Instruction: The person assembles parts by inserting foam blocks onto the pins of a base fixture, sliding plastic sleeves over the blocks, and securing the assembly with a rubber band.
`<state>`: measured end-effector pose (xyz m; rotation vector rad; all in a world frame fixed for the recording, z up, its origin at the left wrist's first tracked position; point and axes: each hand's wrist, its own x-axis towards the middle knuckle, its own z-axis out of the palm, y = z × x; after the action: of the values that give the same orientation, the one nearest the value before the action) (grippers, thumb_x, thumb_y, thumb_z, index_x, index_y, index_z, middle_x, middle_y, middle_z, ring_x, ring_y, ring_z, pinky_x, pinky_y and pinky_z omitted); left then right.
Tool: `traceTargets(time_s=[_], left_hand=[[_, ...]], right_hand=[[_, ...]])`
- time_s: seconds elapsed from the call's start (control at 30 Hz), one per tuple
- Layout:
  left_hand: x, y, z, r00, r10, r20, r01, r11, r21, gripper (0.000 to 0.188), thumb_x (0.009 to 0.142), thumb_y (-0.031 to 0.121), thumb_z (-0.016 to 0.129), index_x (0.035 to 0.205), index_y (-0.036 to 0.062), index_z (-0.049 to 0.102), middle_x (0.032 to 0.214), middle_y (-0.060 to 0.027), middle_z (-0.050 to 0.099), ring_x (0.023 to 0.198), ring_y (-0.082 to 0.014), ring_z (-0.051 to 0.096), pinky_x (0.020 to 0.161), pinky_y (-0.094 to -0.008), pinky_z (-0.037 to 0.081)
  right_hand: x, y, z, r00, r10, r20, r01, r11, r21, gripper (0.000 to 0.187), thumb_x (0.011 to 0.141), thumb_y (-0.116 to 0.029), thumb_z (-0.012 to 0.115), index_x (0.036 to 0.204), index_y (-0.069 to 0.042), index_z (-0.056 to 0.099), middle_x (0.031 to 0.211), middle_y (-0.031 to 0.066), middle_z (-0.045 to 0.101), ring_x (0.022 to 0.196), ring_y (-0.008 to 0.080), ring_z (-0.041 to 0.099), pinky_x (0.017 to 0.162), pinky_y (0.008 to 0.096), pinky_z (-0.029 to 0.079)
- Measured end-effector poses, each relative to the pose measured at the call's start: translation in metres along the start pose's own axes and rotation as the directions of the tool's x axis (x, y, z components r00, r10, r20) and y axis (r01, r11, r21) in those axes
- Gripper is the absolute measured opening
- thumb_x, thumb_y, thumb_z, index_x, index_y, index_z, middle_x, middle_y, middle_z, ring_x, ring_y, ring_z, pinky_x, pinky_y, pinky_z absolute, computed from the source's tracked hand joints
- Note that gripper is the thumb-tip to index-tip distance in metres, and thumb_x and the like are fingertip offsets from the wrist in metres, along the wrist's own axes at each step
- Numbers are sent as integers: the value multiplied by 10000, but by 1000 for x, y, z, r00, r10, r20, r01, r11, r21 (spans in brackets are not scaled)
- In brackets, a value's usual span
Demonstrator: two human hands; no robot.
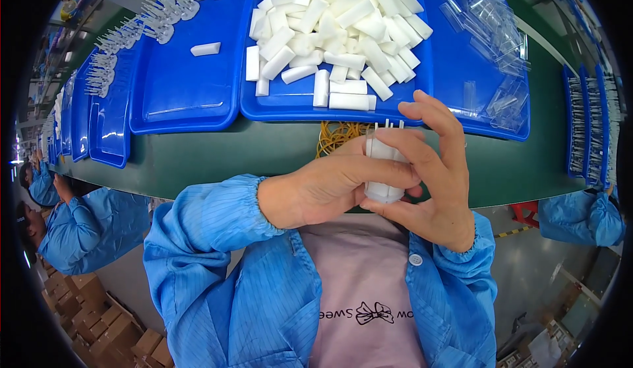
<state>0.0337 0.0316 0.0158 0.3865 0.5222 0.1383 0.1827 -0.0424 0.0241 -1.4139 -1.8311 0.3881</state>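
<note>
Left hand [323, 182]: reaching in from the left and grasping the side of a small cylindrical part; the thumb is lying across its front, and most of the other fingers are hiding behind it.
Right hand [443, 193]: gripping the same part from the right, thumb pressing near its lower end, index finger arching free above.
Cylindrical part [384, 192]: sitting between both hands, just right of the frame's centre; fingers are covering its middle, so its full shape is staying unclear. Its whitish body is looking smooth, with thin pale prongs projecting at the top.
Rubber bands [335, 134]: lying tangled, yellowish and thin, behind the left hand, partly disappearing beneath it.
Tabletop [264, 160]: showing dark green, bending toward the rim.
Middle tray [290, 112]: filling upper centre, glossy blue, holding matte white foam-like blocks [356, 18]; the top edge is cutting the pile off.
Left tray [181, 91]: carrying one white block [206, 49]; translucent pronged pieces [178, 2] are crowding its upper edge.
Right tray [440, 81]: holding clear plastic pieces [484, 25], overlapping, their outlines blurring together.
</note>
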Motion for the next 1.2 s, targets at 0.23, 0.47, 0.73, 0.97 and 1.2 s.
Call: traceTargets(time_s=[0.23, 0.47, 0.73, 0.97, 1.2], left_hand=[[-7, 9, 3, 995, 94, -35, -92, 994, 56, 581, 803, 82, 708, 1319, 72, 440, 886, -59, 589, 787, -142, 594, 705, -286, 497], [-42, 32, -3, 861, 491, -135, -410, 825, 389, 777, 796, 191, 689, 1431, 3, 283, 817, -5, 471, 741, -144, 509, 655, -298, 461], [-60, 7, -27, 595, 775, -214, -653, 621, 433, 606, 753, 75, 687, 1296, -8, 431, 802, -38, 542, 716, -137, 543, 631, -289, 478], [-44, -40, -34, 655, 735, -175, -499, 595, 630, 382, 733, -51, 722, 1083, -1, 576, 852, -54, 622, 725, -64, 554, 651, -213, 470], [-1, -45, -17, 609, 793, 20, -542, 398, 740, 352, 738, -40, 718, 1064, 14, 596, 1071, -110, 616, 796, -75, 588, 716, -210, 477]], right_hand=[[2, -6, -9, 990, 144, -12, -130, 927, 352, 650, 535, -122, 840, 1143, -93, 610, 1298, 128, 500, 1201, 346, 469, 960, 386, 412], [-30, 38, -8, 969, 237, 71, -241, 969, 47, 209, 686, -66, 746, 880, -72, 667, 958, 66, 615, 885, 248, 584, 740, 362, 456], [-34, 45, 19, 991, 122, 53, -110, 976, -190, 95, 747, -88, 682, 811, -90, 612, 806, 47, 531, 703, 251, 507, 635, 370, 390], [-34, 43, 9, 934, 351, -65, -320, 904, 282, 50, 876, 23, 567, 880, -19, 542, 882, 82, 574, 693, 128, 528, 595, 225, 410], [-32, 17, 8, 925, 376, -52, -312, 831, 460, 56, 874, 29, 577, 908, -2, 547, 859, 84, 585, 670, 107, 543, 611, 204, 439]])
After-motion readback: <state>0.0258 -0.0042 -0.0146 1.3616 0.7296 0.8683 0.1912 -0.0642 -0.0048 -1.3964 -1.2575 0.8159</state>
